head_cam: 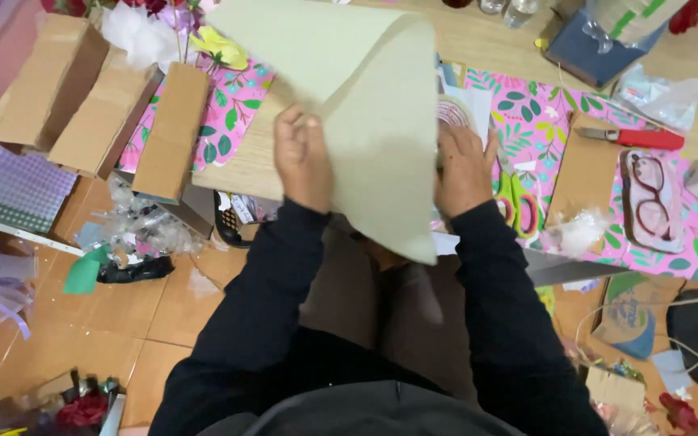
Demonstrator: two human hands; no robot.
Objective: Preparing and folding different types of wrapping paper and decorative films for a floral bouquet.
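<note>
A large pale green sheet of paper (373,121) is held up over the wooden table (244,173), folded over itself so one corner hangs down toward my lap. My left hand (302,157) grips its left fold, fingers curled around the edge. My right hand (464,165) is behind the sheet's right edge, fingers spread against it and partly hidden. A roll of tape (454,113) peeks out just above my right hand.
Pink floral wrapping paper (527,129) covers parts of the table. Cardboard pieces (173,129) lie at the left, a red utility knife (636,137) and glasses (648,198) at the right, green-handled scissors (517,202) by my right wrist. Scraps litter the tiled floor (123,307).
</note>
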